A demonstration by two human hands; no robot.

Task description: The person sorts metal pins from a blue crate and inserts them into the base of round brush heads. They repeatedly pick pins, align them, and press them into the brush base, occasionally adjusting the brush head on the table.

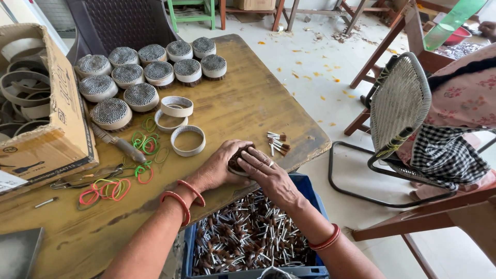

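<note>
Both hands are cupped tight around a round bundle of little pins [238, 159] at the table's near edge, left hand [219, 168] wrapping from 9 o'clock, right hand [266, 173] pressing from 3. A few loose pins [277, 142] lie at 1 o'clock, empty tape rings [187, 140] at 10, and the blue crate [310, 188] of pins sits at 6.
</note>
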